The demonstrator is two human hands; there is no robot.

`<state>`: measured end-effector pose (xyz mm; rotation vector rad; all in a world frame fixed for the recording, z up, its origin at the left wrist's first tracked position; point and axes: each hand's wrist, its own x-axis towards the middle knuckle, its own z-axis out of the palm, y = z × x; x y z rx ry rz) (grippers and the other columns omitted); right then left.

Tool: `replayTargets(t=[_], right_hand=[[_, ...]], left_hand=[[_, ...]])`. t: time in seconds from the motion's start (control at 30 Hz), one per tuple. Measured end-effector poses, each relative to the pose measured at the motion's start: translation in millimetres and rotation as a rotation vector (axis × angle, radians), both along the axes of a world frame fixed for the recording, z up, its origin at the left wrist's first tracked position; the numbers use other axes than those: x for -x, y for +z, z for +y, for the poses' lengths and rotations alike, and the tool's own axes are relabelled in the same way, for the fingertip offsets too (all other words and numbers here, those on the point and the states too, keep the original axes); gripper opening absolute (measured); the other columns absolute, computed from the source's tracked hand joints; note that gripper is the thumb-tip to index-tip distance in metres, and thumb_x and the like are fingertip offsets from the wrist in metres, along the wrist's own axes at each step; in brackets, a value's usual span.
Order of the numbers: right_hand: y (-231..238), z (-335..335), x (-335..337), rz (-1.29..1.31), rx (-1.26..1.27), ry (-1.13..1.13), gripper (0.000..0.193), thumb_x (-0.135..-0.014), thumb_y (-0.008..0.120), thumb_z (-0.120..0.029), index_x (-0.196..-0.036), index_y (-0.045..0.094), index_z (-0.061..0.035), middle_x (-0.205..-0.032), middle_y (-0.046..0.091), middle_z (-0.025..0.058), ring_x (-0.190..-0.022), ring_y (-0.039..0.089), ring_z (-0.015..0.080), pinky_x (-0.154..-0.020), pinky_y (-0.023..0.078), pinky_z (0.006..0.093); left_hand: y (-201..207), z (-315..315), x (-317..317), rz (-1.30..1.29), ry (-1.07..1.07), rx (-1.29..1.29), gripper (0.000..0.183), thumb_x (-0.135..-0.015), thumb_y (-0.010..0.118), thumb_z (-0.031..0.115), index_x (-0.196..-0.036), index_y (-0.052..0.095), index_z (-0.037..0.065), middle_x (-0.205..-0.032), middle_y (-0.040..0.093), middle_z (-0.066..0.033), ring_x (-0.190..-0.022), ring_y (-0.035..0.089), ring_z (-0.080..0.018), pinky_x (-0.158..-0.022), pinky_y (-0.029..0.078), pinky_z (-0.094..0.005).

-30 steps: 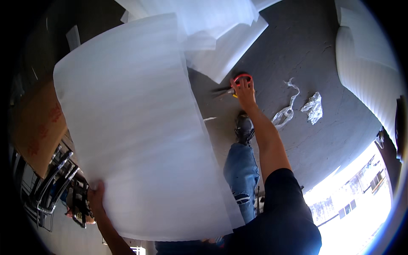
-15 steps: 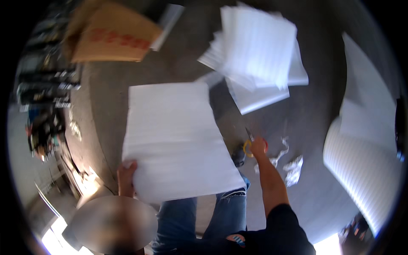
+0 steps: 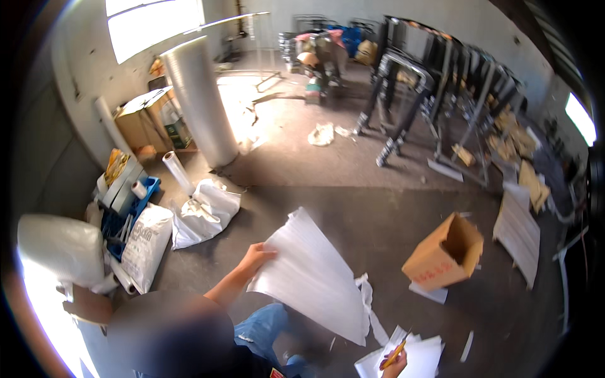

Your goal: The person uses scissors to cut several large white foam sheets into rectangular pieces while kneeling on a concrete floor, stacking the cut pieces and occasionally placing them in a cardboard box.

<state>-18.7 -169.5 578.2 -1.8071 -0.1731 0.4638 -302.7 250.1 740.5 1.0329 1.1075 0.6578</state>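
Note:
My left hand [image 3: 257, 257] is closed on the upper left edge of a white foam sheet [image 3: 312, 274]. The sheet hangs tilted in front of my knees, its lower right end reaching toward a loose white strip [image 3: 370, 305]. At the lower edge, my right hand [image 3: 395, 366] is wrapped round a pair of scissors [image 3: 394, 354] with yellow handles. Under and beside that hand lies a pile of white foam sheets [image 3: 428, 354] on the floor, partly cut off by the picture's lower edge.
An open cardboard box [image 3: 435, 268] stands to the right, with a flat panel [image 3: 518, 236] beyond it. White sacks [image 3: 148, 242] and a tall wrapped roll [image 3: 201, 104] are at the left. Black metal frames [image 3: 406, 82] stand at the back.
My view has swung up and round, bringing the far room into sight. The foam sheet, once spread over my knees, now hangs tilted from my left hand. The scissors stay in my right hand.

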Motion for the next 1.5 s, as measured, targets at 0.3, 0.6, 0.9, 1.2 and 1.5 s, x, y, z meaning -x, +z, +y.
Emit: replayTargets(t=[0.3,0.6,0.9,1.2,1.5], right_hand=[[262,439,129,0.317,-0.459,0.692,0.018,-0.075,0.057,-0.011,-0.089,0.047,-0.0064,-0.069,0.049,0.0055,-0.045,0.044,0.0087,-0.036,0.034,0.0210],[328,682,276,0.472,-0.498,0.964,0.012,-0.077,0.055,-0.007,-0.079,0.044,-0.0080,-0.068,0.054,0.0076,-0.052,0.051,0.0102,-0.043,0.038,0.0184],[345,814,348,0.045,-0.472,1.310,0.016,-0.078,0.061,-0.014,-0.077,0.046,-0.0091,-0.066,0.059,0.0049,-0.049,0.049,0.0046,-0.044,0.036,0.0148],[383,1034,355,-0.090,-0.464,1.471,0.016,-0.079,0.062,-0.014,-0.077,0.046,-0.0081,-0.068,0.061,0.0080,-0.046,0.043,0.0031,-0.038,0.030,0.0163],[426,1418,437,-0.735,-0.563,1.243,0.033,-0.065,0.063,-0.021,-0.088,0.050,-0.0007,-0.076,0.062,0.0165,-0.072,0.062,0.0296,-0.069,0.048,0.0345]], left_hand=[[59,189,161,-0.155,0.466,-0.395,0.027,-0.076,0.057,0.007,-0.100,0.055,-0.004,-0.086,0.059,-0.0061,-0.075,0.055,-0.0110,-0.068,0.045,-0.0247],[47,253,266,0.336,0.817,-0.580,0.036,-0.077,0.056,0.012,-0.107,0.051,-0.008,-0.095,0.059,-0.0149,-0.086,0.054,-0.0188,-0.079,0.041,-0.0272],[75,259,317,0.087,0.942,-0.451,0.029,-0.077,0.056,0.009,-0.099,0.054,-0.009,-0.086,0.061,-0.0125,-0.077,0.055,-0.0162,-0.073,0.043,-0.0269],[81,397,307,0.253,1.095,-0.452,0.030,-0.075,0.058,0.010,-0.098,0.053,-0.009,-0.086,0.059,-0.0128,-0.077,0.054,-0.0172,-0.072,0.043,-0.0281],[55,681,288,0.229,1.288,-0.398,0.041,-0.074,0.058,0.008,-0.109,0.046,-0.010,-0.099,0.053,-0.0113,-0.088,0.050,-0.0158,-0.078,0.041,-0.0263]])
